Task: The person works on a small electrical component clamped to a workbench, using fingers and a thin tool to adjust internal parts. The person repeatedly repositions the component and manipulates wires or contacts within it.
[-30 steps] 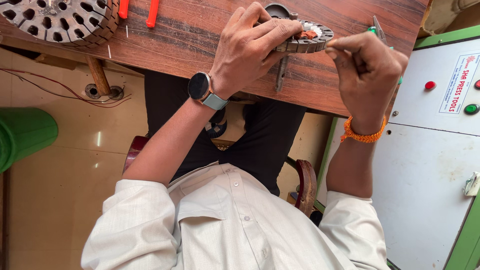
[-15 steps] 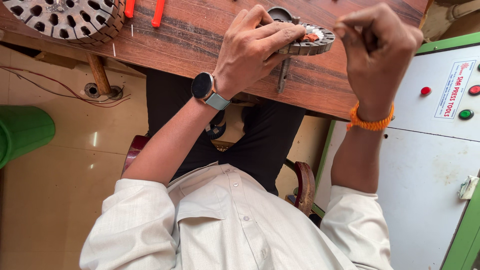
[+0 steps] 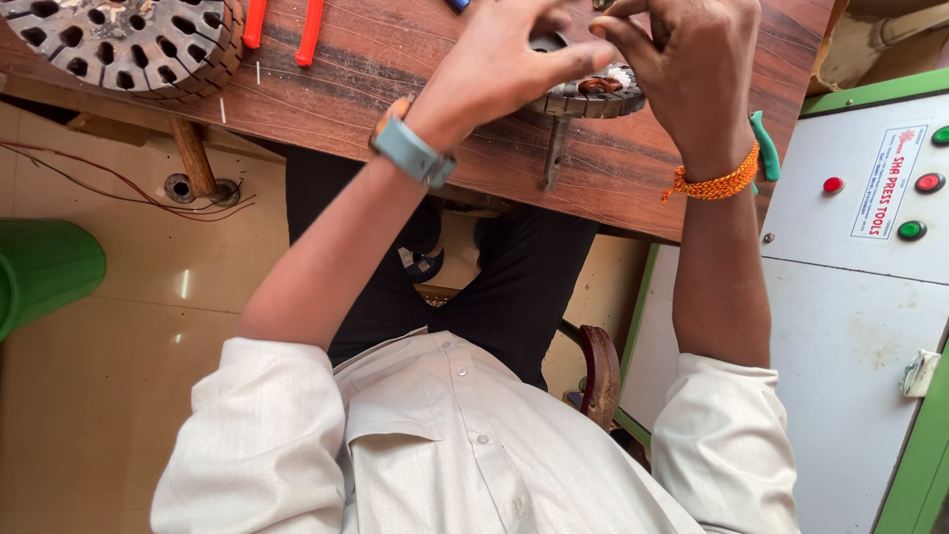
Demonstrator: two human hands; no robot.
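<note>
A small round metal stator (image 3: 591,97) with copper winding on top stands on a metal stem (image 3: 556,154) at the near edge of the wooden table (image 3: 376,94). My left hand (image 3: 499,61), with a grey watch on its wrist, is wrapped over the stator's left side. My right hand (image 3: 682,69), with an orange thread band on its wrist, comes in from the right. Its fingertips pinch at the stator's top, touching the left fingers. Any thin wire between the fingers is too small to make out.
A large slotted stator disc (image 3: 124,40) lies at the table's far left, with red tool handles (image 3: 282,25) beside it. A green-handled tool (image 3: 763,146) hangs off the table's right edge. A white control box (image 3: 860,297) with red and green buttons stands right. A green bin (image 3: 44,277) sits left.
My right hand, which had pulled away to the right and upward, has come back left onto the stator. My left hand has stayed on it. The view has tilted down slightly.
</note>
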